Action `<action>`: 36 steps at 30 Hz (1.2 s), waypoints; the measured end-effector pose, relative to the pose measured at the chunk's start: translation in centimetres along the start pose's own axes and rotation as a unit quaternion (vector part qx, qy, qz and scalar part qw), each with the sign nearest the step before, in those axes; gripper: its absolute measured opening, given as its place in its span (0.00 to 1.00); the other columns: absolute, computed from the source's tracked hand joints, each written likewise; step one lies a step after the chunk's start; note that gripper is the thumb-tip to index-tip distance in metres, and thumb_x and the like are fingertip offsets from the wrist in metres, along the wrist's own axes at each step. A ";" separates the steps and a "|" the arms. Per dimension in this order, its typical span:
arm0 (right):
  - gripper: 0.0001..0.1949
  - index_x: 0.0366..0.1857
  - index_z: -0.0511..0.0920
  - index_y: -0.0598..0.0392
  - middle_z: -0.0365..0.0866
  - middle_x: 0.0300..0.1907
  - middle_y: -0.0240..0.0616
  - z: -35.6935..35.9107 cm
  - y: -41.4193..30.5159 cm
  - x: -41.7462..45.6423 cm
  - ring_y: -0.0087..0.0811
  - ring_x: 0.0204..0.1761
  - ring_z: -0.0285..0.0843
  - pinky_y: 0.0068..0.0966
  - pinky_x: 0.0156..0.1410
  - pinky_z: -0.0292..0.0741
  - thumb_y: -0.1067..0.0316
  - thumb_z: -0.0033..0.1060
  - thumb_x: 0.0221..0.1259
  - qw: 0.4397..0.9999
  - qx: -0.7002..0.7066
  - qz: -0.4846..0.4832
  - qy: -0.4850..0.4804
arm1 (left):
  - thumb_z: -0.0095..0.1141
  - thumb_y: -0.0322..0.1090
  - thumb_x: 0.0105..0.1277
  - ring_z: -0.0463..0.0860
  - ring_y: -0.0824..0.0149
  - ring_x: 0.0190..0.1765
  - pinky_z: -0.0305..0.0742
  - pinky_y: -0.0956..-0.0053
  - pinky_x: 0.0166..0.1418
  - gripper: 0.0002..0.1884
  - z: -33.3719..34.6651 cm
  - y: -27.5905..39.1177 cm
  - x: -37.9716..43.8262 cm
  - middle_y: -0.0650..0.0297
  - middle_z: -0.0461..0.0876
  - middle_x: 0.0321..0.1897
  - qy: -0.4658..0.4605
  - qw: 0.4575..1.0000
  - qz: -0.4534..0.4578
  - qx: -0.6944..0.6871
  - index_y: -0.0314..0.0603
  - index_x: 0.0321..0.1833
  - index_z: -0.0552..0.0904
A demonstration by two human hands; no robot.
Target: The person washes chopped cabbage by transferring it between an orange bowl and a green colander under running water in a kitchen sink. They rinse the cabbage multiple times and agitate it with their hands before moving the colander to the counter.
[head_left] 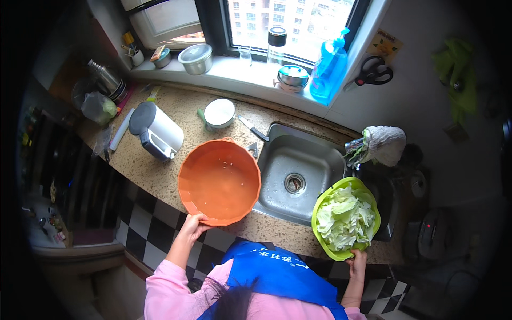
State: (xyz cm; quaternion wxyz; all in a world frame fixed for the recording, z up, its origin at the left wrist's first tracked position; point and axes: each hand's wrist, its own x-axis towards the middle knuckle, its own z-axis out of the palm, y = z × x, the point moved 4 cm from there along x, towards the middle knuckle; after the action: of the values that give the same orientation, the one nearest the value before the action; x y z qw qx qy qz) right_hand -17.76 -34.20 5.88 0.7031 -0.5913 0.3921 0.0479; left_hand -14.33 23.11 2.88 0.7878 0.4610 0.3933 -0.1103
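Observation:
My left hand (193,227) grips the near rim of an orange plastic basin (218,180) on the speckled counter, left of the sink. Some water and a few pale scraps lie in the basin. With my right hand (357,262) I hold the near rim of a lime-green basket (331,250). Torn lettuce leaves (346,218) are heaped in it. The basket is at the right side of the stainless steel sink (308,156), partly over its edge; whether it rests there or is lifted, I cannot tell. Only the drain (295,183) and water drops show in the sink.
A small knife (254,129) lies by the sink's back left corner, near a white bowl (220,113). A water filter pitcher (160,132) stands left of the basin. A cloth (386,145) covers the faucet area. Along the windowsill are a blue pump bottle (329,70) and several containers.

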 end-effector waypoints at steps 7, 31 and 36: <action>0.17 0.48 0.71 0.67 0.78 0.41 0.44 -4.1 0.2 -1.4 0.35 0.34 0.83 0.28 0.29 0.83 0.72 0.51 0.55 0.996 0.031 -0.021 0.078 | 0.43 0.18 0.55 0.86 0.47 0.41 0.88 0.56 0.39 0.25 3.6 3.3 -2.0 0.42 0.78 0.46 -0.004 0.998 0.059 0.027 0.22 0.59 0.65; 0.18 0.50 0.72 0.65 0.79 0.43 0.44 -9.5 2.6 0.3 0.38 0.38 0.83 0.33 0.33 0.84 0.71 0.51 0.55 0.986 0.106 -0.009 0.129 | 0.37 0.15 0.54 0.87 0.49 0.35 0.88 0.64 0.26 0.40 12.2 11.6 -1.4 0.43 0.75 0.52 -0.018 0.968 0.064 0.243 0.51 0.73 0.52; 0.17 0.49 0.72 0.67 0.79 0.43 0.46 -9.3 2.3 0.3 0.39 0.37 0.83 0.33 0.32 0.84 0.71 0.51 0.55 0.985 0.115 -0.011 0.131 | 0.37 0.13 0.51 0.87 0.50 0.34 0.88 0.62 0.28 0.45 15.7 12.9 -2.8 0.44 0.74 0.53 -0.032 0.947 0.070 0.311 0.58 0.75 0.49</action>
State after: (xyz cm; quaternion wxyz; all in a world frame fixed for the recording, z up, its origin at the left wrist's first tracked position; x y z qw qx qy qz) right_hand -23.35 -41.70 3.96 0.7096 -0.5114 0.4775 -0.0834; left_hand -1.11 16.90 17.37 0.6232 0.7055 0.2813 -0.1862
